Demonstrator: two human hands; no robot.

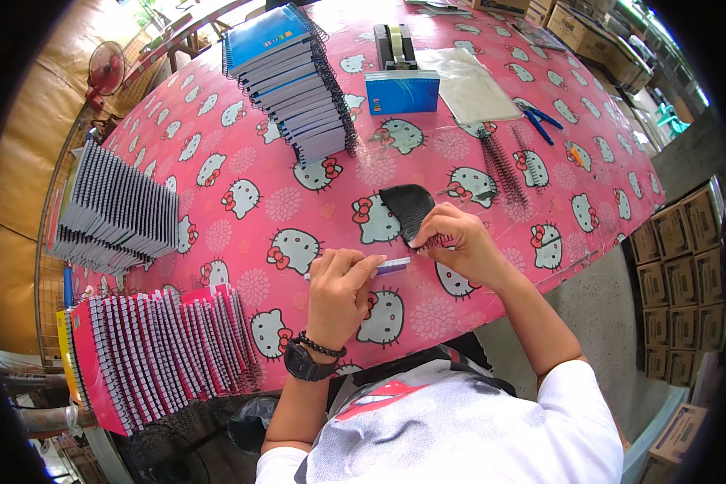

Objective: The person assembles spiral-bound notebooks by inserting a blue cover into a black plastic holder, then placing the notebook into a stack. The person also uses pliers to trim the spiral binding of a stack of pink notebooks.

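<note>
Near the table's front edge, my left hand (pixel 340 282) grips a small, thin notebook (pixel 393 267) with a white and purple edge. My right hand (pixel 460 246) is closed in a pinch just beyond its right end, around a dark reddish spiral coil (pixel 437 240). Fingers hide much of the coil, and whether it touches the notebook I cannot tell. Right beside my right fingertips lies a black, ridged, curved piece (pixel 410 208). Farther right, several loose dark spiral coils (pixel 504 169) rest on the table.
Spiral notebooks stand in a tall blue stack (pixel 278 81), a grey-white stack (pixel 121 210) and a pink row (pixel 161 347). A blue pad (pixel 403 94) sits before a tape dispenser (pixel 394 48). Blue-handled pliers (pixel 540 121) lie beside a pale sheet (pixel 468 85). Cartons (pixel 678 282) are piled at right.
</note>
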